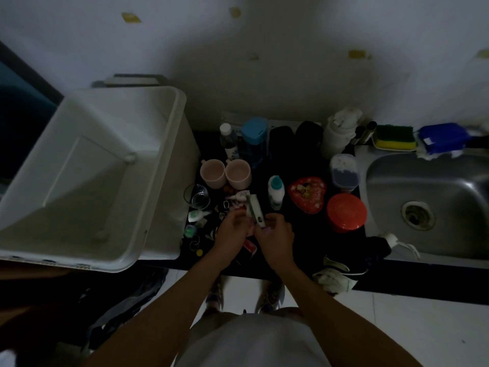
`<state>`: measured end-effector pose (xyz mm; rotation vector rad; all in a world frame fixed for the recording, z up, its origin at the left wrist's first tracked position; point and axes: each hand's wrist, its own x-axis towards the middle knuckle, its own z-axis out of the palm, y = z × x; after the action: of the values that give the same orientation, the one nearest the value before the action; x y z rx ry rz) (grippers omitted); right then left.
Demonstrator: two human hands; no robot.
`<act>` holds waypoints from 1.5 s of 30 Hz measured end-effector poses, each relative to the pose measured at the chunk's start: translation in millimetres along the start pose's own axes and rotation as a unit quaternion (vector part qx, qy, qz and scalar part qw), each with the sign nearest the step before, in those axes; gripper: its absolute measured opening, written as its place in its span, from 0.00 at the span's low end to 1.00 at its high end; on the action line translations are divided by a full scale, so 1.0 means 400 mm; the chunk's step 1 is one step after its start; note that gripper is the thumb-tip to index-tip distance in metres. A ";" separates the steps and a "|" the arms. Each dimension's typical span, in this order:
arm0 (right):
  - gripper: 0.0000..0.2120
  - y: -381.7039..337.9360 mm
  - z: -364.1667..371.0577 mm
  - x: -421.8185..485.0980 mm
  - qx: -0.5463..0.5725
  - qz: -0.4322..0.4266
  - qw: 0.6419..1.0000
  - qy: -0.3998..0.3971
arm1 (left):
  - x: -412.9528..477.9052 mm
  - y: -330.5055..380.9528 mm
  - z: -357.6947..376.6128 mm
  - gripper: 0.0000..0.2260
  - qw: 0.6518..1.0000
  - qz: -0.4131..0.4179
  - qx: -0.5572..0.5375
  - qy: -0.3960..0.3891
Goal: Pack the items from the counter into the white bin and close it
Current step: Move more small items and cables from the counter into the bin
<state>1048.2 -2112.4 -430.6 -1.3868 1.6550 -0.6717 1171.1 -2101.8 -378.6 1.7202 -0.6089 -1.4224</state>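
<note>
The white bin (164, 144) stands open on the left, tilted toward me, with nothing visible inside. Over the dark counter (312, 242) my right hand (275, 237) grips a small white and green box (256, 211) by its near end. My left hand (232, 229) is beside it with curled fingers touching the box's left side. Around the hands lie small items: a tube (239, 195), a green-capped bottle (197, 215), black clips (225, 206). Two pink cups (225, 172), a white bottle with a teal cap (276, 190), a red heart-shaped tin (307, 194) and a red lid (346, 211) stand further out.
A steel sink (434, 207) fills the right side, with a sponge (394, 137) and a blue cloth (442, 137) behind it. Bottles (254, 139) and a white jug (340, 133) line the wall. A glass (198, 197) sits by the bin. Face masks (333, 276) hang at the counter edge.
</note>
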 end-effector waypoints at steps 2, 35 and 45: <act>0.17 0.003 -0.002 -0.012 0.028 -0.036 0.998 -0.043 | 0.011 0.005 0.003 0.11 0.999 -0.021 -0.031 -0.008; 0.13 -0.065 0.079 0.143 -0.269 -0.164 0.947 -0.062 | -0.020 0.010 -0.120 0.16 0.988 -0.080 -0.040 0.126; 0.17 -0.090 0.077 0.186 -0.334 -0.191 0.892 -0.236 | 0.002 0.029 -0.120 0.12 0.989 -0.068 -0.051 0.124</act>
<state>1091.4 -2189.3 -435.8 -2.1956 1.2592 0.0826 1219.0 -2095.7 -367.4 1.8475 -0.2828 -1.2809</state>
